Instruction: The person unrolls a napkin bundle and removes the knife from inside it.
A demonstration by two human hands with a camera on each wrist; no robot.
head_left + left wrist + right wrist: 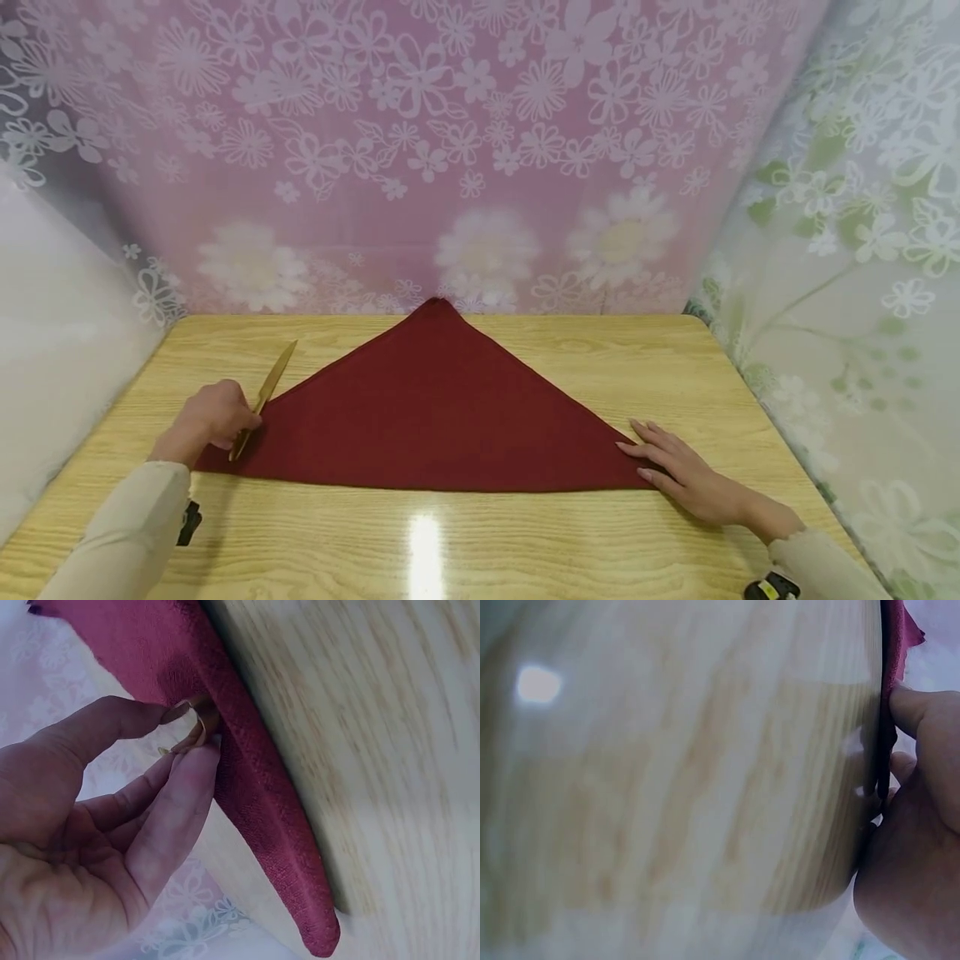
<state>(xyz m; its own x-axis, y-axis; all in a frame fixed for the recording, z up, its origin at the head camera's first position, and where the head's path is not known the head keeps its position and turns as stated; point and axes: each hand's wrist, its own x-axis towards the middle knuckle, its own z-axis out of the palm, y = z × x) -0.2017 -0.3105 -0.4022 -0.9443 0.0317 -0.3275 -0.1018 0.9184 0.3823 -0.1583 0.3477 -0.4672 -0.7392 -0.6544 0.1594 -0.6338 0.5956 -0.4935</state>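
Observation:
A dark red cloth (435, 408), folded into a triangle, lies on the table with its peak pointing away and its long edge facing me. Over its left corner, my left hand (210, 417) pinches a gold-coloured knife (276, 371) between thumb and fingers, the blade slanting up and away. Up close in the left wrist view, the shiny knife (201, 720) shows end-on between the fingertips, just over the cloth (255, 787). At the right corner, my right hand (693, 479) rests flat with fingers extended on the cloth; in the right wrist view the hand (934, 772) shows at the edge.
The wood-grain table (315, 533) has a bright glare spot near its front. A pink flowered curtain (375, 208) hangs along the back edge. Pale flowered sheeting (847, 333) borders the right side, and a white sheet (67, 333) the left.

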